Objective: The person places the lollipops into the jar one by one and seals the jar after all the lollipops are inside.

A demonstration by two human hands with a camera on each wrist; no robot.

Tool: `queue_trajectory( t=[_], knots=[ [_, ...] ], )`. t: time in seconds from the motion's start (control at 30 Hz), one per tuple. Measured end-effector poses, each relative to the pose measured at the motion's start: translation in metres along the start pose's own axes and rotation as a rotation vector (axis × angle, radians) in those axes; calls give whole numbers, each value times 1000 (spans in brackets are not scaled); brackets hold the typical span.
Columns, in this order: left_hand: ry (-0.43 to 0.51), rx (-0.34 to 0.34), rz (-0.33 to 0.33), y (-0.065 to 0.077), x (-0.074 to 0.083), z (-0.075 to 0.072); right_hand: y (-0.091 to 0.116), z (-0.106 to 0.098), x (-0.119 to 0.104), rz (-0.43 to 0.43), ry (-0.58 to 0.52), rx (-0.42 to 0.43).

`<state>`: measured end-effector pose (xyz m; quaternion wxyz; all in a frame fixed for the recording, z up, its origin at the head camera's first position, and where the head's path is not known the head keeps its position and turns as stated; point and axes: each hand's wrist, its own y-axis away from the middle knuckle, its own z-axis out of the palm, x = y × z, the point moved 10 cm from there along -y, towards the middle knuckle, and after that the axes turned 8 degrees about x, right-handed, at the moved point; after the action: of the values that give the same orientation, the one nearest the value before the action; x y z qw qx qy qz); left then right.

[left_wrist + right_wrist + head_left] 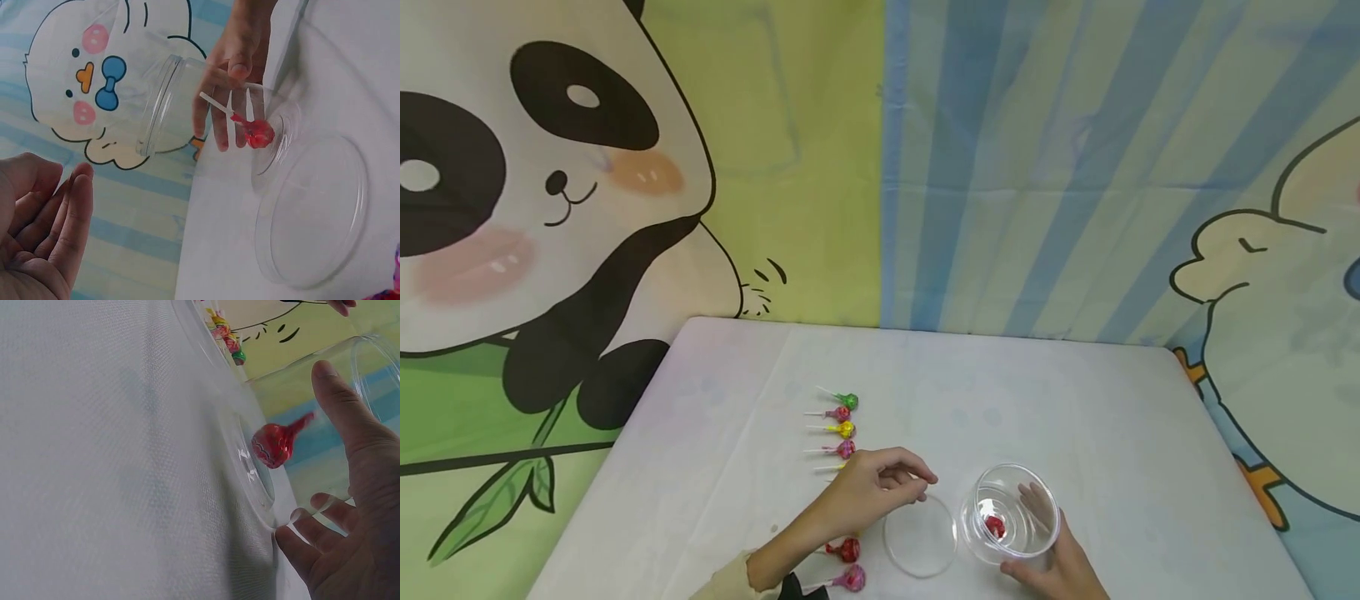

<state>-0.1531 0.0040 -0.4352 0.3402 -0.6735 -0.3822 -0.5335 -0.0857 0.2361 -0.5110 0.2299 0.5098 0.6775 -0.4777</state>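
Note:
My right hand [1063, 558] holds a clear round jar [972, 500] by its side, thumb and fingers spread round the wall. Inside, a red-wrapped lollipop [259, 133] rests at the bottom with its white stick pointing up. The jar's mouth is uncovered. Just left of it, a clear round lid [920, 536] lies flat on the table. My left hand [880, 483] hovers near the lid's far edge, over the line of lollipops, its fingers loosely bent and nothing between them in the left wrist view.
Several wrapped lollipops stretch in a column left of the lid, among them a green one [847, 401], a yellow one [845, 430], a red one [848, 550] and a pink one [853, 578]. My left forearm hides part of the column. A white cloth covers the table [1075, 400]; a cartoon-printed curtain [820, 167] hangs behind.

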Motion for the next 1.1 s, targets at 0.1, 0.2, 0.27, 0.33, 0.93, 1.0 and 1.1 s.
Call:
queue_trajectory(
  t=[0.1,0.2,0.27,0.33,0.93,1.0,1.1],
  knots=[
    [-24,30,-51,7,-7,-13,0,0,0,6,0,1],
    [-32,59,-75,17,-14,-25,0,1,-1,-6,-15,1],
    [-27,77,-82,25,-20,-31,-1,1,-1,-13,-20,2],
    [-21,97,-88,34,-27,-37,-1,1,-1,-20,-20,6],
    [-805,-45,-39,115,-85,-59,1,0,0,19,3,4],
    [-816,-49,-78,118,-93,-62,0,0,0,22,7,0],
    [-819,-59,-104,121,-101,-62,-1,1,0,31,8,-4]
  ],
)
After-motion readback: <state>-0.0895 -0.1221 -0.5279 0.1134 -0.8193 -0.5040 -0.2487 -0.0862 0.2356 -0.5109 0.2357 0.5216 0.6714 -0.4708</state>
